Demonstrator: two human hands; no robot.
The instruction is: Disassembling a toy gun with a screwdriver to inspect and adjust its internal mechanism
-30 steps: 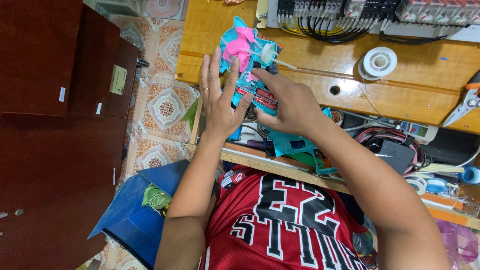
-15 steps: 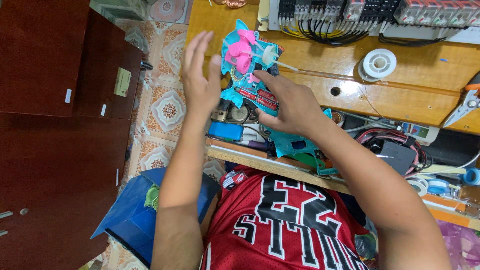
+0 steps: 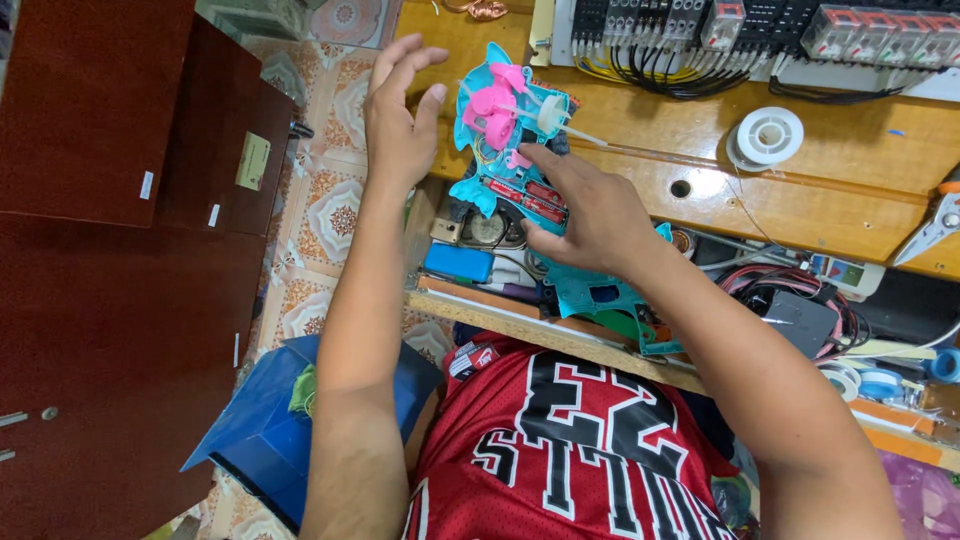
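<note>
Looking down from my head camera, my right hand grips the opened turquoise toy shell at its lower part, fingers closed over the red battery pack, holding it tilted above the wooden bench. My left hand is open, fingers spread and slightly curled, just beside the shell's left edge, holding nothing. The shell is already apart: pink gears and a white wheel lie exposed, and another turquoise half sits under my right wrist. I judge the inner work unfinished, with the halves not joined. Room is tight: a clutter tray lies below the toy, the relay panel with black wires sits behind, and a solder spool lies to the right. Open space is left of the bench edge, over the tiled floor toward the red-brown cabinet.
</note>
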